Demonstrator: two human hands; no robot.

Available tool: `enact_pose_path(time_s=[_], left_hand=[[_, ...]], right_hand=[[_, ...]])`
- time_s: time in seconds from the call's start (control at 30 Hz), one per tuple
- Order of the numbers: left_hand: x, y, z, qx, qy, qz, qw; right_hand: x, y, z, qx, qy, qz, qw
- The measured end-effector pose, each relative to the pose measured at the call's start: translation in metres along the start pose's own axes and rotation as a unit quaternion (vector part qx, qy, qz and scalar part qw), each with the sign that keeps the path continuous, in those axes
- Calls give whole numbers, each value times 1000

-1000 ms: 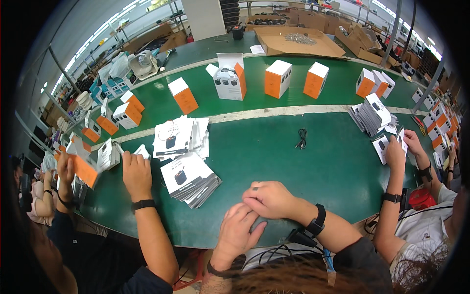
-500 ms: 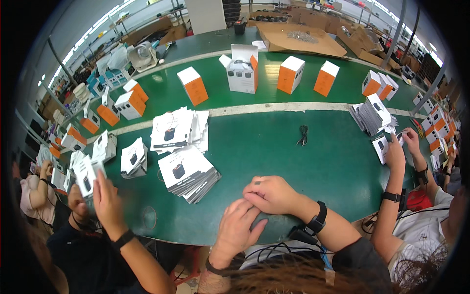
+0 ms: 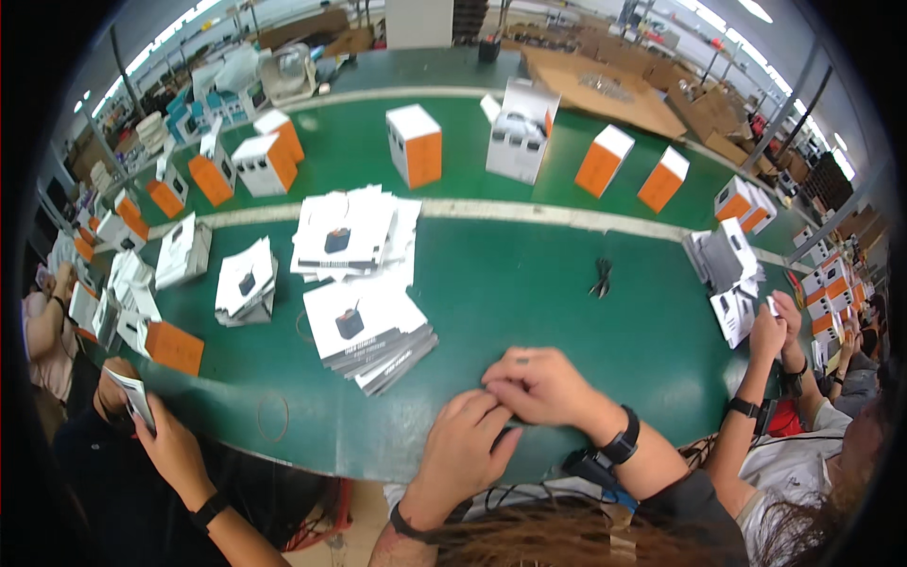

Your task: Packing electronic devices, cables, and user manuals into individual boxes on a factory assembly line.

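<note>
Near the green table's (image 3: 529,312) edge, both hands (image 3: 505,406) press together, hiding whatever they pinch.

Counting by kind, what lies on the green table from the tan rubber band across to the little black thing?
Stacks of flat white printed cardboard sheets: 2
Thin tan rubber band: 1
Small black cable-like item: 1
Total: 4

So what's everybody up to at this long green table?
The person's left hand and right hand meet at the near edge of the green table, fingers pinched over something too small to make out. Stacks of flat white cartons lie close by, with orange-and-white boxes standing behind. Co-workers handle cartons on both sides.
</note>
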State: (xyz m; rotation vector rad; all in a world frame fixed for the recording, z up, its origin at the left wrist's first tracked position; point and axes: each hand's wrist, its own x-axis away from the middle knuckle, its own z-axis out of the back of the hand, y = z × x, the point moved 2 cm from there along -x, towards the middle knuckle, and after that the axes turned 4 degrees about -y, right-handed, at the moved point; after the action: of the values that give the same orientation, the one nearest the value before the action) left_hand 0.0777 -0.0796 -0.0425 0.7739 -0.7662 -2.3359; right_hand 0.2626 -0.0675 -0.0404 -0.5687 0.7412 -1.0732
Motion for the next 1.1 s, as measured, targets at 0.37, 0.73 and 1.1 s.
enact_pose_path(time_s=[0.37,0.73,1.1], left_hand=[[-20,63,29,-45,-209,-30,976],[-92,-5,-46,158,-182,-8,971],[-96,-27,-47,285,-144,-55,946]], right_hand=[[-30,-70,85,52,136,55,988],[-187,136,167,366,192,-187,891],[-186,178,205,431,187,-226,853]])
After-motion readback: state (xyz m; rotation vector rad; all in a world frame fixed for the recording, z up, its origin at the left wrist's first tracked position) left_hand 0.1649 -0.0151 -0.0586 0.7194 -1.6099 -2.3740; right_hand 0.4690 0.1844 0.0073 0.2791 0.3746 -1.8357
